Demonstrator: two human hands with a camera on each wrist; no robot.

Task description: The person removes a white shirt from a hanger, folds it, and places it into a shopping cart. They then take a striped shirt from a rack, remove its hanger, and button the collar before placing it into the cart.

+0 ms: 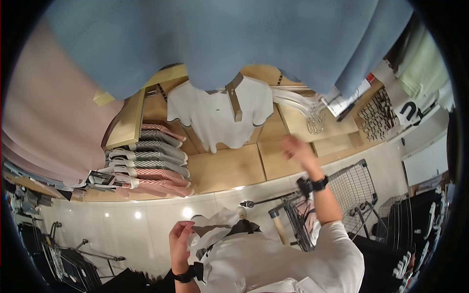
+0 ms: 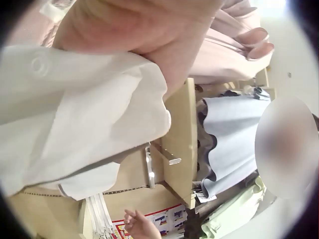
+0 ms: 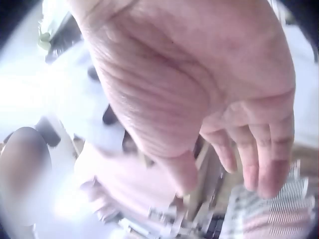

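Observation:
My left hand (image 1: 181,244) is low at the front of my body, its fingers gripping a white shirt (image 2: 84,109). A button and a wavy edge of that cloth show in the left wrist view, close under the palm. My right hand (image 1: 298,151) is stretched forward over the wooden display base, slightly blurred, with nothing in it. In the right wrist view its fingers (image 3: 251,159) hang relaxed and apart from the thumb. Nearest to it are several clear hangers (image 1: 315,122) on a shelf, and left of those a white polo shirt (image 1: 215,115) hangs on the display.
Blue garments (image 1: 220,39) hang overhead, pink ones (image 1: 49,107) to the left. Folded striped shirts (image 1: 156,163) on hangers are stacked at the left of the base. A wire cart (image 1: 351,185) stands right of my body. Black racks line the floor behind.

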